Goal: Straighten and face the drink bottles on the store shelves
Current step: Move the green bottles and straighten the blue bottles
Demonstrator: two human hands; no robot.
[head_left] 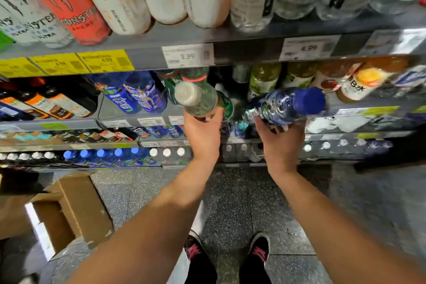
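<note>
Drink bottles point(147, 92) mid-facing, job only partly done. Top shelf point(161, 39) row of big cans and bottles looks fronted, bases at the lip, though tilted by the wide lens; hard to judge labels there. Second shelf point(143, 117) mixed: dark bottles at left and blue-labelled ones beside them stand forward and look faced, juice bottles point(345, 80) at right forward too but blurred. Dark gap in the middle of that shelf, between the green bottles and the pale-label ones, probably the slot being worked. Lower shelves point(92, 145) with capped rows, blue caps then white caps, look lined up; label facing not visible from above.

Two bottles off the shelf, held out in front of the gap. Clear bottle with white cap point(198, 99) gripped from below by left hand point(202, 131), fingers curled round its body, cap tipped toward camera. Blue-capped bottle point(285, 106) lying near sideways, clamped in right hand point(281, 143) from underneath. Both still to be stood upright and set back, label out.

Room: price-tag rail point(187, 55) of top shelf overhangs just above the held bottles, little headroom. Neighbouring bottles close on both sides of the gap. Open cardboard box point(69, 210) on floor point(230, 203) at left, well apart from hands. Shoes point(260, 258) near the shelf foot
</note>
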